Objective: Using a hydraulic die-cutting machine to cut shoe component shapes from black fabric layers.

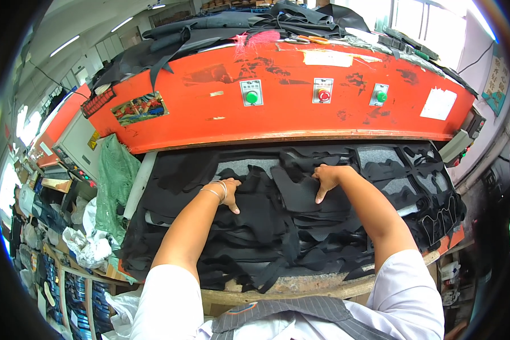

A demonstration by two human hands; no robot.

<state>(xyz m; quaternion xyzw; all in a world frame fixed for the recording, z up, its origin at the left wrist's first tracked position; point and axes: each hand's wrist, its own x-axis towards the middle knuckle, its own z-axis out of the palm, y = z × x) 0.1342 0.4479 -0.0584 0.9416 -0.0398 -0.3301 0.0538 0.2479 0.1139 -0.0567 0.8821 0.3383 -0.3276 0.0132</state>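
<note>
Cut pieces of black sheet material lie layered over the machine bed, with grey felt-like patches showing between them. My left hand rests on the black pieces left of the middle, its thumb spread from the fingers and a bracelet at the wrist. To the right, my right hand touches a wide black cut piece, thumb pointing down and apart from the bent fingers. Neither hand visibly lifts anything. The undersides of the fingers are hidden.
A red press beam spans the far side, with a green button, a red button and another green button. Scissors lie on top. Metal outline cutting dies sit right; a green sack hangs left.
</note>
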